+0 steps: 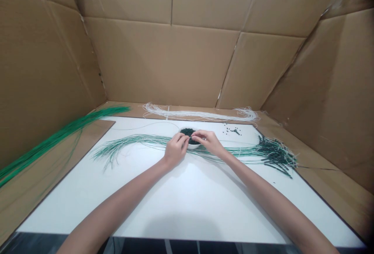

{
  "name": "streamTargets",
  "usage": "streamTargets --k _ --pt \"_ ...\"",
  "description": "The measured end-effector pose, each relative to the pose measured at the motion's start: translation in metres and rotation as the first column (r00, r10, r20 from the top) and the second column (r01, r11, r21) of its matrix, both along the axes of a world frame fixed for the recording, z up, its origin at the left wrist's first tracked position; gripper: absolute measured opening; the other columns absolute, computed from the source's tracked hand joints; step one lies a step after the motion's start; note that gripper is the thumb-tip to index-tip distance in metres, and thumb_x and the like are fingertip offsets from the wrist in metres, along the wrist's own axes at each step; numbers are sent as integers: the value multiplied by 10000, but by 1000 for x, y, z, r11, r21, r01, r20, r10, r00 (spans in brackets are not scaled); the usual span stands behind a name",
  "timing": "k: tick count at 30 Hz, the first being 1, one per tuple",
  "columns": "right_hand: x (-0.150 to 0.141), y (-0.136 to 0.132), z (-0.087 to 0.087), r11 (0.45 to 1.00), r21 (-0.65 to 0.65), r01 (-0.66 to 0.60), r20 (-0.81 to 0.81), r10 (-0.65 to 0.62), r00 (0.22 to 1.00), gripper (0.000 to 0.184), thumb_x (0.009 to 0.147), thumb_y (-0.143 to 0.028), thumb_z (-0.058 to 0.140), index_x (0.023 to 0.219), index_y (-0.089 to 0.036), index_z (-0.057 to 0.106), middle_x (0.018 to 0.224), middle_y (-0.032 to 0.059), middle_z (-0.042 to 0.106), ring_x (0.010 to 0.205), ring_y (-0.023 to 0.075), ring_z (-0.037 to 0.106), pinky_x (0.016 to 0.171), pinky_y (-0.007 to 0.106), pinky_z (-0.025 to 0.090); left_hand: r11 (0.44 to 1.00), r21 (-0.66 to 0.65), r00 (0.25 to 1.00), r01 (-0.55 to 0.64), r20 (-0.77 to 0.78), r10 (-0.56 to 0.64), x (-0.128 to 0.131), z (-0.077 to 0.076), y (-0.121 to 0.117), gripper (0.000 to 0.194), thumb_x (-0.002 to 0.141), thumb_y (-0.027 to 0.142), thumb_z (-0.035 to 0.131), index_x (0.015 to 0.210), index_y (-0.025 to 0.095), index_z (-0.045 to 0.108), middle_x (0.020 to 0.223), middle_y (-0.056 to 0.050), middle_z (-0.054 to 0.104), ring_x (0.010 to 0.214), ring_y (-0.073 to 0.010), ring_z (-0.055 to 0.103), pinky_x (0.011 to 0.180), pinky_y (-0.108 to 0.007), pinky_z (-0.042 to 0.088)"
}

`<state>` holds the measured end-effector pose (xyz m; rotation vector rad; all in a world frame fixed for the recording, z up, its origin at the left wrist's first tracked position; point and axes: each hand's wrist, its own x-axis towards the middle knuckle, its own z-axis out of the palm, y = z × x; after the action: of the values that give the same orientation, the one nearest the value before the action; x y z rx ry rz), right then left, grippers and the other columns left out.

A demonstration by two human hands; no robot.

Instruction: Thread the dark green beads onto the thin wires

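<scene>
A small white bowl [193,146] stands at the middle of a white board, heaped with dark green pieces [187,132]. My left hand [176,149] and my right hand [209,143] meet at the bowl, with fingertips curled close together over its near rim. Anything thin between the fingers is too small to make out. A loose spread of green and white wires [131,143] runs beneath both hands, and its right end [276,154] carries short dark green tubes.
Thin white strands [198,113] lie in a long bundle along the board's far edge. Several dark pieces [230,130] are scattered near the back right. A long green bundle [58,141] lies to the left, and cardboard walls [163,59] surround the work area.
</scene>
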<state>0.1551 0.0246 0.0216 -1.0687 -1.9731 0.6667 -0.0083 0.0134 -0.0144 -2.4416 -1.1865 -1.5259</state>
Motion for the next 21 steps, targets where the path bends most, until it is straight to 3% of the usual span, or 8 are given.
streamTargets --k 10,21 --pt "-2 -2 2 1000 27 8 15 -8 1000 207 742 -342 510 778 -172 621 762 33 638 685 147 565 643 252 431 999 -16 999 42 10 -41 -1 -2 2 180 824 210 402 899 162 558 825 -55 531 793 -132 513 726 -254 436" --pt "-4 0 -3 997 75 20 43 -24 999 203 750 -313 502 792 -157 625 755 39 641 665 132 566 636 235 441 994 -83 991 68 124 -58 -1 0 1 204 827 183 386 974 166 526 860 -49 498 803 -121 517 751 -252 438"
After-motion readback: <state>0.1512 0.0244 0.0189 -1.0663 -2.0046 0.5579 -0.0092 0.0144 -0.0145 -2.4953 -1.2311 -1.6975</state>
